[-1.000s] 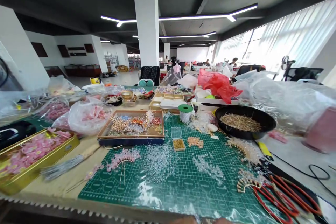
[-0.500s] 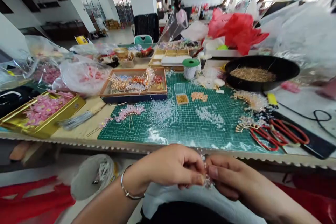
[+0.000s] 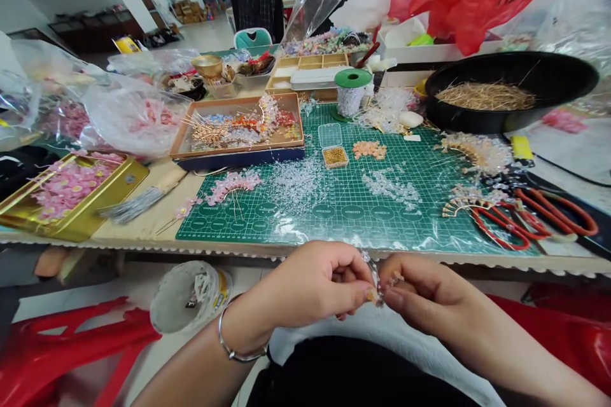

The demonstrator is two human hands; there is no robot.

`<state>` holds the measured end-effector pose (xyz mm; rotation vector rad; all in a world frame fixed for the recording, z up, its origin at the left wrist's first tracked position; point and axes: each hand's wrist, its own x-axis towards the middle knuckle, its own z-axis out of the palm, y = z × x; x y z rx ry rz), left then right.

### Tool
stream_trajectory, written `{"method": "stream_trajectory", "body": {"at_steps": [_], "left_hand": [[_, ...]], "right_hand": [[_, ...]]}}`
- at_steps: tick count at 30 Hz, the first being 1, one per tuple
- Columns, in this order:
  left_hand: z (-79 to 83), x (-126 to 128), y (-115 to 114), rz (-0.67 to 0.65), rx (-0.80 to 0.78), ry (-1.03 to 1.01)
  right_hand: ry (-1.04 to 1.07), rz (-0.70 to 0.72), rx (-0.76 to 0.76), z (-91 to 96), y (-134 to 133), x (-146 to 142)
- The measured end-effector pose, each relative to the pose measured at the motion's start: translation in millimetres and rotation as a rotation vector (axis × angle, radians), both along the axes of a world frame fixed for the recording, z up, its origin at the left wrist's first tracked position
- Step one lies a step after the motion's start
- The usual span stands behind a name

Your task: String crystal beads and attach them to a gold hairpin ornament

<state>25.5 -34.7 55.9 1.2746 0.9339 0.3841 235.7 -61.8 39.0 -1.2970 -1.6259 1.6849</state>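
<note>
Just off the table's front edge, my left hand [image 3: 319,283] and my right hand [image 3: 427,296] meet in front of my body. Between their fingertips is a small beaded ornament [image 3: 377,289] with clear and pale peach pieces. My left thumb and index finger pinch its left side, and my right fingers are closed on its right side. Much of it is hidden by the fingers. Beyond the hands, a green cutting mat [image 3: 315,229] bears clear beads [image 3: 296,187], peach petal pieces [image 3: 369,150] and a small box of gold beads [image 3: 335,156].
Red-handled scissors [image 3: 556,210] lie at right beside beaded combs [image 3: 477,154]. Behind them stands a black bowl [image 3: 443,108] of gold pins. At left are a tray [image 3: 176,152] of ornaments, a gold tin [image 3: 114,187] of pink flowers and a pink beaded comb [image 3: 233,187]. A bucket [image 3: 165,302] stands below.
The view has tilted down, so the table and hands sit higher in it. Both hands still hold the beaded ornament; peach bits now show at the fingertips.
</note>
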Motion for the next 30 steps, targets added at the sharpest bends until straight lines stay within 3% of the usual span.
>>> {"method": "stream_trajectory", "body": {"at_steps": [3,7,10,14,17,23,26,30], "left_hand": [[-1.3,3.8,-7.0,0.075,0.188,0.082],[-11.2,9.1,-24.4,0.190,0.837,0.341],[-17.5,9.9,-35.4,0.161,1.214,0.455],[-12.6,9.2,-41.8,0.039,1.414,0.503],[-2.7,9.3,-42.3,0.040,1.553,0.505],[6.5,5.8,-41.5,0.046,1.623,0.539],[11.9,0.3,-37.7,-0.119,1.563,0.561],[27.2,-6.4,-19.5,-0.396,1.326,0.548]], "right_hand": [[0.091,-0.090,-0.033,-3.2,-2.8,-0.3],[0.128,-0.199,0.000,-6.8,-5.1,-2.2],[0.016,-0.243,0.123,-8.5,-6.9,-4.0],[-0.190,-0.228,0.406,-8.4,-12.2,-7.6],[-0.241,-0.162,0.612,-5.5,-15.4,-10.4],[-0.378,-0.045,0.850,-6.6,-16.5,-7.2],[-0.438,0.046,0.879,-8.4,-16.9,-2.7],[-0.411,0.245,0.722,0.3,-16.9,2.5]]}}
